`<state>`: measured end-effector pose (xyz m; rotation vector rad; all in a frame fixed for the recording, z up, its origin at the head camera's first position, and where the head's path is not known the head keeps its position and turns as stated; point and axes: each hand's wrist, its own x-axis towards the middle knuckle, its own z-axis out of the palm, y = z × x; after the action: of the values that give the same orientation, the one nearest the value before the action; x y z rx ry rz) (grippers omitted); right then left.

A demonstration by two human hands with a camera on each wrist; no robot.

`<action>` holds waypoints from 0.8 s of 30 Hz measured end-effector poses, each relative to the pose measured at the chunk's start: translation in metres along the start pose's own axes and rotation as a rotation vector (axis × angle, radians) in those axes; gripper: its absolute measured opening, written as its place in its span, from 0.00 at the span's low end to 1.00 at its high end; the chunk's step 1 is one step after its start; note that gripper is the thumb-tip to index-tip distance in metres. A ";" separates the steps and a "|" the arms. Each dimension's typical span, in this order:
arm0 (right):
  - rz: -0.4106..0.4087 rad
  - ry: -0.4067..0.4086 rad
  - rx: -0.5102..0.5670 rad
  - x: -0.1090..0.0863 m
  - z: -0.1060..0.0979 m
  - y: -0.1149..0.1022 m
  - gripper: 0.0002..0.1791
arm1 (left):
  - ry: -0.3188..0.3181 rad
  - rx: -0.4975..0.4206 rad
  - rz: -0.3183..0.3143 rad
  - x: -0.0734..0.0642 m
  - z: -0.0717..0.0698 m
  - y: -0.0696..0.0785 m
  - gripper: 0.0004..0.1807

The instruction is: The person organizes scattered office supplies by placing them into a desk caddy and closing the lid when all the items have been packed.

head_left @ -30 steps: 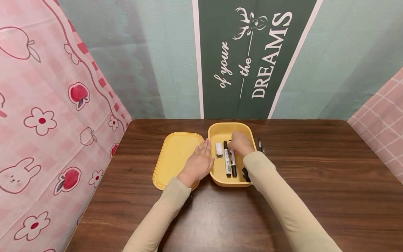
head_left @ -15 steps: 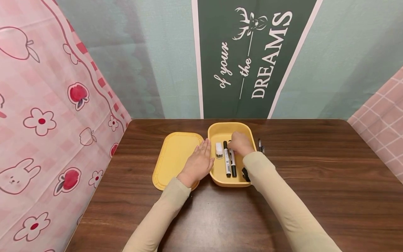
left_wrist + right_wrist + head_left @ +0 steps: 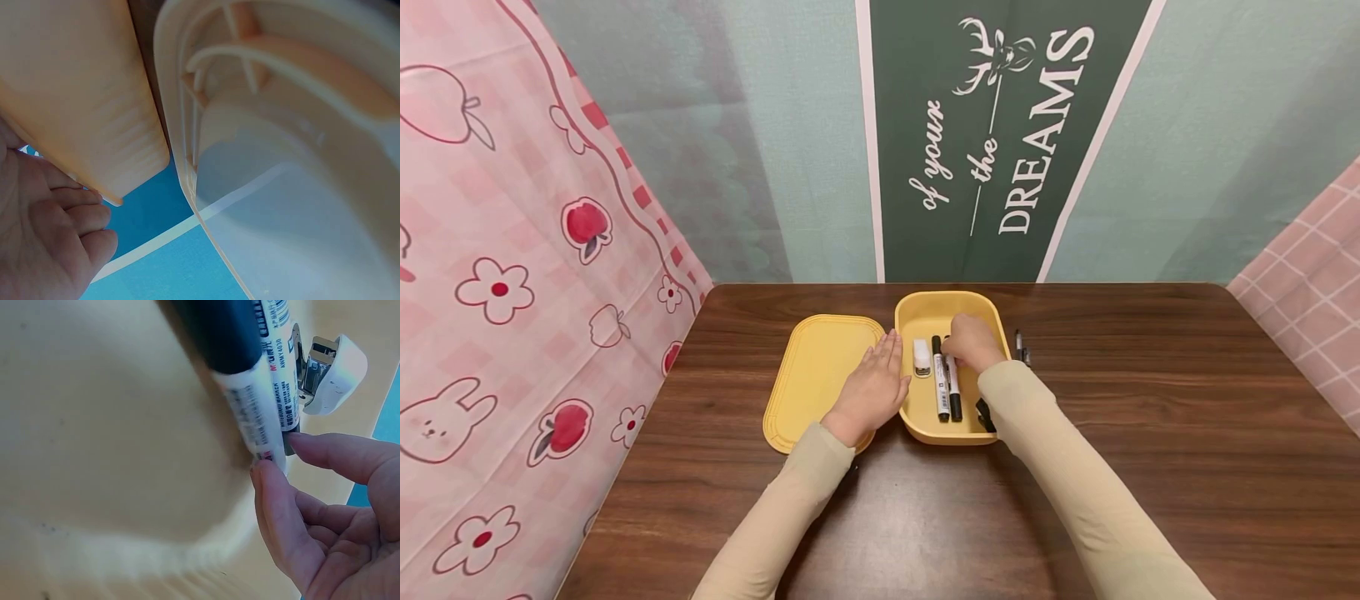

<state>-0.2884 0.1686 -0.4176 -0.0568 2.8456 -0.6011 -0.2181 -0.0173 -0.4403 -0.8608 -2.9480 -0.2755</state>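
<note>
In the head view, an open yellow box (image 3: pixel 951 438) holds a white mini stapler (image 3: pixel 922 357) and two black-and-white markers lying side by side. My left hand (image 3: pixel 871 387) rests against the box's left side with its fingers straight. Inside the box, my right hand (image 3: pixel 973 340) pinches the upper end of the right marker (image 3: pixel 953 379). The left marker (image 3: pixel 940 379) lies close beside it. From the right wrist view, one fingertip touches the white barrel of the nearer marker (image 3: pixel 250 412), and another meets the dark end of the other marker (image 3: pixel 284 375).
A yellow lid (image 3: pixel 823 375) lies left of the box, partly under my left forearm. Some black item (image 3: pixel 987 415) sits in the box's lower right corner, half hidden by my sleeve. Right of the box, a dark pen-like object (image 3: pixel 1022 348) is on the wooden table (image 3: pixel 1150 417).
The right marker has shifted slightly left and rolled, so its printed side shows less. Both markers lie a little closer together. My left hand has stayed in place.
</note>
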 end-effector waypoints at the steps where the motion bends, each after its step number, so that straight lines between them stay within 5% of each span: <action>1: 0.000 0.001 0.001 0.000 0.000 0.000 0.15 | -0.003 0.006 -0.001 0.000 0.000 0.000 0.33; 24: -0.006 0.027 -0.001 -0.004 -0.006 -0.003 0.15 | -0.058 0.043 -0.036 0.002 0.001 0.002 0.34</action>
<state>-0.2859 0.1684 -0.4106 -0.0578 2.8731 -0.6057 -0.2183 -0.0145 -0.4405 -0.8249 -3.0133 -0.1909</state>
